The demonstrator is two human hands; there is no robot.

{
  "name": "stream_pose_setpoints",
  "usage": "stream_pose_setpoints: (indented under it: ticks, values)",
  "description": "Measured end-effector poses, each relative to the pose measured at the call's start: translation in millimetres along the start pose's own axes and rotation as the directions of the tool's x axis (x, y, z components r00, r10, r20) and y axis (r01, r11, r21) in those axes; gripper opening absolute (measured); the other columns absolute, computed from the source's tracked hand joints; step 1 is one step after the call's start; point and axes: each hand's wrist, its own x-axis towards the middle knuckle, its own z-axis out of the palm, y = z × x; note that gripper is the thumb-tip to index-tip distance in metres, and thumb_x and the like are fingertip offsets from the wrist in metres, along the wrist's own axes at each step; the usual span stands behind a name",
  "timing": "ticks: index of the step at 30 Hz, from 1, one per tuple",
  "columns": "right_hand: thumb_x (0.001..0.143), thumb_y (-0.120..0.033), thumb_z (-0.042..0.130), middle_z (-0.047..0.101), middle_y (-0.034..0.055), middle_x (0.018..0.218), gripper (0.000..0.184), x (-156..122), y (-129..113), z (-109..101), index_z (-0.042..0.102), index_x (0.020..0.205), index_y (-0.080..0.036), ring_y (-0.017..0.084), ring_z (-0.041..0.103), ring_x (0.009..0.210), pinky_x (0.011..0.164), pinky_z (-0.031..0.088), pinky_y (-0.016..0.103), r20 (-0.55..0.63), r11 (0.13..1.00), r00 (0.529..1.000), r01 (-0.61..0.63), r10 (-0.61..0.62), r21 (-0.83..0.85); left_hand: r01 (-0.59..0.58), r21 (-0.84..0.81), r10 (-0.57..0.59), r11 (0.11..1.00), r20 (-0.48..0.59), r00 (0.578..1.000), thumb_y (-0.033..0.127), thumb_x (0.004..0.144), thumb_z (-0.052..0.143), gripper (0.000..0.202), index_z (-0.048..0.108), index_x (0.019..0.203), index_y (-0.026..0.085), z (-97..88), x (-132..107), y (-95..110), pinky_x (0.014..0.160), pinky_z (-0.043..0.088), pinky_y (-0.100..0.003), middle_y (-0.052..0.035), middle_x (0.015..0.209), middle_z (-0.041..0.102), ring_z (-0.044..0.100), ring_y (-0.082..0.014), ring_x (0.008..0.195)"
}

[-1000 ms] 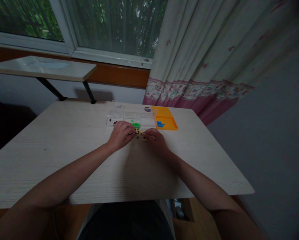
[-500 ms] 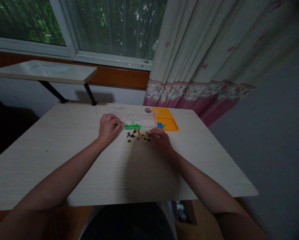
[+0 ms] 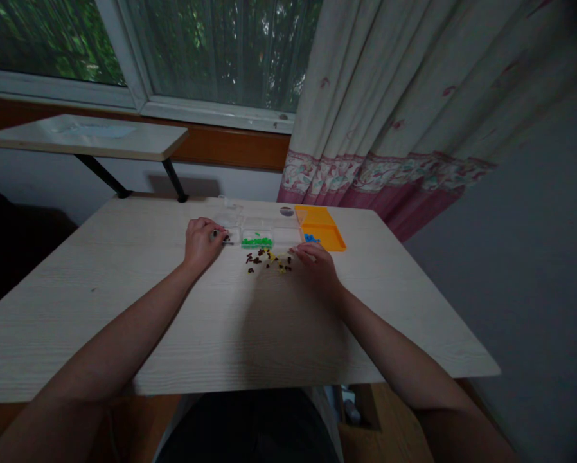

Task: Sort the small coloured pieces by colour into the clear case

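Observation:
My left hand is at the left clear plastic box, its fingertips pinched over a few dark pieces inside. Whatever it holds is too small to make out. My right hand is held low, thumb and fingers closed together, just in front of the right clear box; what it pinches, if anything, cannot be made out. Between the hands, small dark brown pieces and yellow pieces lie loose on the table. Small green pieces fill the front of the middle clear box.
Behind my right hand lies an open orange box with small blue pieces in it. A raised white shelf on black legs stands at the table's back left. The curtain hangs beyond the back edge of the wooden table.
My left hand has shifted slightly left and back, exposing more of the left box and its dark pieces. My right hand has moved slightly to the right.

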Motion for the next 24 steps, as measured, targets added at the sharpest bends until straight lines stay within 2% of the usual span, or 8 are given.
stream_pose_setpoints:
  ticks: [16, 24]
  values:
    - [0.089, -0.052, 0.058, 0.072, 0.0055, 0.085, 0.034, -1.8, 3.7, 1.5, 0.075, 0.083, -0.024, 0.019, 0.065, 0.084, 0.085, 0.050, 0.037, 0.007, 1.000, 1.000, 0.008, -0.008, -0.022, -0.003, 0.041, 0.003, 0.999, -0.009, 1.000, 0.037, 0.086, 0.064, 0.019, 0.073, 0.085, 0.021, 3.7, 0.0, -4.9, 0.090, 0.043, -0.043, -0.0075, 0.092, 0.061, 0.051, -0.0249, 0.098]
    - [0.089, -0.054, 0.057, 0.072, 0.0059, 0.085, 0.035, -1.1, 1.2, 0.0, 0.075, 0.082, -0.024, 0.019, 0.065, 0.086, 0.086, 0.050, 0.037, 0.028, 0.999, 0.999, -0.027, 0.028, -0.019, 0.003, -0.006, -0.003, 1.000, 0.011, 1.000, 0.036, 0.088, 0.062, 0.019, 0.073, 0.088, 0.020, 1.5, 0.2, -2.8, 0.093, 0.041, -0.046, -0.0090, 0.094, 0.060, 0.051, -0.0249, 0.099]
